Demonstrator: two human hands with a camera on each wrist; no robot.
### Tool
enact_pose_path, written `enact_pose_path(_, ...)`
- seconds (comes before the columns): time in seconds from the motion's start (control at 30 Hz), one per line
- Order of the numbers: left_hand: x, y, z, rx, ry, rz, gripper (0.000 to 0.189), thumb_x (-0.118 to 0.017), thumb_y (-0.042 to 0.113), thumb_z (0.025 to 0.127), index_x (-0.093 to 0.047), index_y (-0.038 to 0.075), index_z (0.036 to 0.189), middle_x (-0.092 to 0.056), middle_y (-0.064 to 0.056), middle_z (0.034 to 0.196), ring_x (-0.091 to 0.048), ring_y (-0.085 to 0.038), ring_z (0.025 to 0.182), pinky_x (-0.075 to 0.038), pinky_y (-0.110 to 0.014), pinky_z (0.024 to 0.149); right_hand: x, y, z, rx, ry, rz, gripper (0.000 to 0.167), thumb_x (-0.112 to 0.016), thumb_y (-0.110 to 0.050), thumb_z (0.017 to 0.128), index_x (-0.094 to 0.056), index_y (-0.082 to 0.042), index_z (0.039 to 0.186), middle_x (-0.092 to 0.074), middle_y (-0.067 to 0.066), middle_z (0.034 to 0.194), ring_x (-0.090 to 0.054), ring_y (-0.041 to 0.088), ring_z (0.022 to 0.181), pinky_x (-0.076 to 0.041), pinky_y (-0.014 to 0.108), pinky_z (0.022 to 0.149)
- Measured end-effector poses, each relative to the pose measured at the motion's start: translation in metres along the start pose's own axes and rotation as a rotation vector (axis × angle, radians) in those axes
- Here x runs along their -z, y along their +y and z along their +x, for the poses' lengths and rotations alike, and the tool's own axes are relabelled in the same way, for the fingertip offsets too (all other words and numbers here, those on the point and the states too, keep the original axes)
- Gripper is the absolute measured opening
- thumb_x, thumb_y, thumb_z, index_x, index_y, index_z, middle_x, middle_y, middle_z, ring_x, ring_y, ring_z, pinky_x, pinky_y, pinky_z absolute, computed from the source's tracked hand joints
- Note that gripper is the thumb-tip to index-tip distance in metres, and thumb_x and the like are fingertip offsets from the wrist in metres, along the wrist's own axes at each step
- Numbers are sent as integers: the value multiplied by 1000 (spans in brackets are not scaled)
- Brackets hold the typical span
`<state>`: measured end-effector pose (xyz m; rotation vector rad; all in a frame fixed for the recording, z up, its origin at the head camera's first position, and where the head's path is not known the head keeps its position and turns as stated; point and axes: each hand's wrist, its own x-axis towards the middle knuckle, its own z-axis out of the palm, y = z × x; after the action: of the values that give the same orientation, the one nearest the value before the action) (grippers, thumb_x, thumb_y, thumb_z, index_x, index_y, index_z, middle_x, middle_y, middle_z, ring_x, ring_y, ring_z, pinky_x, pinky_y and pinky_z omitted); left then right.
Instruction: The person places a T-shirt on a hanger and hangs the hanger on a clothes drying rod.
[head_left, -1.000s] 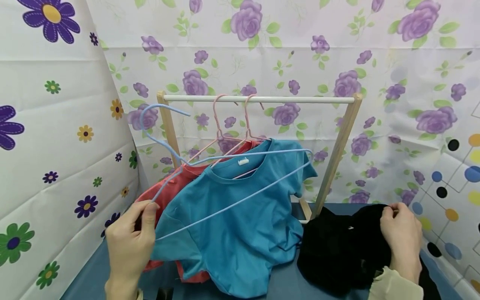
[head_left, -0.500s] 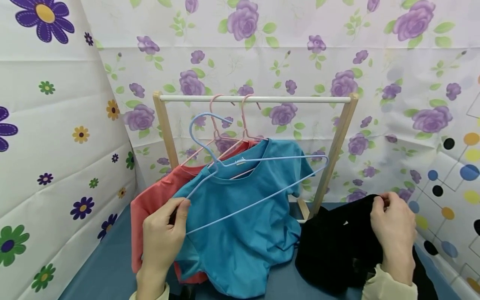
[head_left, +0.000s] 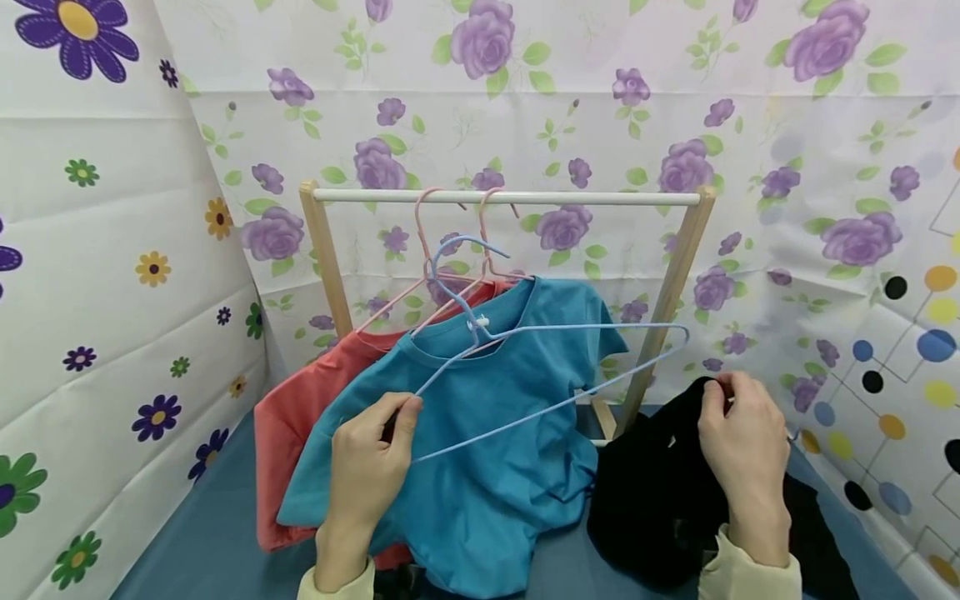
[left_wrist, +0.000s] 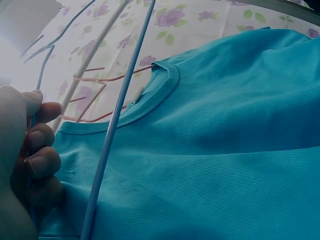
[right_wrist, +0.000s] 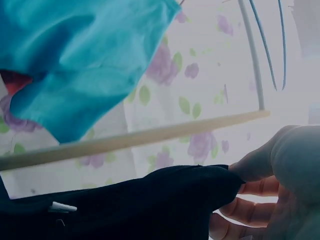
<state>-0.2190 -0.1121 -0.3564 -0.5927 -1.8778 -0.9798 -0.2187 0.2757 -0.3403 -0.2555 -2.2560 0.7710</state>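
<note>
My left hand [head_left: 375, 467] grips one end of a light blue clothes hanger [head_left: 525, 417], which is held tilted in front of the hanging shirts. Its hook points up, and its far end reaches past the right post. In the left wrist view the fingers [left_wrist: 42, 162] curl round the hanger's wire. On the right, my right hand [head_left: 746, 458] pinches the upper edge of a black garment [head_left: 652, 492], lifting that edge while the rest lies bunched on the table. A small white label [right_wrist: 63, 206] shows near its edge in the right wrist view.
A small rack with a white rail [head_left: 585, 198] and wooden posts [head_left: 667, 300] stands behind. From it hang a blue T-shirt [head_left: 487, 433] and a red shirt [head_left: 288, 450] on pink hangers [head_left: 422, 233]. Flowered cloth [head_left: 375, 50] backs the blue-grey table [head_left: 202, 517].
My left hand has moved right with the blue hanger, its hook dropping lower. My right hand has shifted left and slightly up, drawing up the black garment's edge.
</note>
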Motion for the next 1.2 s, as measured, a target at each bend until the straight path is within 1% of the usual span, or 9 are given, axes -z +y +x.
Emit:
enact_pose_path(0.1,-2,-2,-1,-30,-10,0,5,-67,9,93,-70,6,91,-53,8,67,-46,-4,57,-42,-22,49,0,-7,-3,35,22,17,24,-48,-20,101,-64,-2,108,-60,16,98,-57,34,83,-43,54,67)
enact_pose_path(0.3,-2,-6,-2,-51,-39,3,9,-66,13,95,-71,6,91,-55,8,68,-47,-4,58,-43,-22,50,5,-17,-8,79,38,47,23,-50,-16,101,-64,0,109,-60,17,99,-57,32,83,-42,51,69)
enact_pose_path(0.4,-2,-8,-3,-48,-52,8,11,-65,15,95,-71,6,92,-57,7,69,-48,-3,59,-44,-22,51,8,-20,-10,97,53,58,21,-51,-14,101,-64,1,108,-60,16,98,-56,31,80,-40,47,67)
enact_pose_path(0.53,-1,-11,-5,-31,-64,25,5,-68,11,93,-71,7,93,-58,6,70,-49,-3,59,-47,-23,52,11,-24,-12,124,75,75,20,-52,-13,100,-65,1,107,-60,15,95,-54,27,77,-38,42,67)
enact_pose_path(0.63,0,-12,-5,-20,-75,37,4,-70,7,90,-71,7,93,-60,5,71,-50,-3,60,-48,-24,54,12,-27,-14,140,73,88,20,-53,-13,100,-65,1,107,-60,14,94,-53,25,77,-37,38,68)
enact_pose_path(0.7,0,-12,-6,-17,-82,42,3,-70,7,90,-71,7,93,-60,5,71,-49,-3,59,-48,-23,53,12,-29,-15,151,68,104,20,-53,-13,100,-65,1,107,-60,14,94,-54,26,78,-37,39,68)
enact_pose_path(0.9,2,-12,-5,-20,-92,36,5,-68,11,93,-71,8,93,-59,5,71,-48,-3,59,-47,-23,53,13,-34,-17,160,71,105,19,-53,-13,100,-65,1,105,-61,13,94,-55,24,80,-37,35,69)
enact_pose_path(1.07,3,-13,-6,-22,-95,31,5,-70,6,90,-72,8,94,-62,4,74,-50,-3,60,-49,-23,54,15,-36,-19,166,85,121,18,-54,-13,100,-65,1,104,-62,12,96,-55,22,81,-38,28,68)
enact_pose_path(1.2,4,-13,-6,-25,-98,27,8,-72,3,88,-72,8,95,-65,3,77,-52,-3,61,-50,-24,55,17,-37,-20,169,92,125,17,-55,-13,99,-65,0,103,-63,11,98,-53,19,82,-38,25,67)
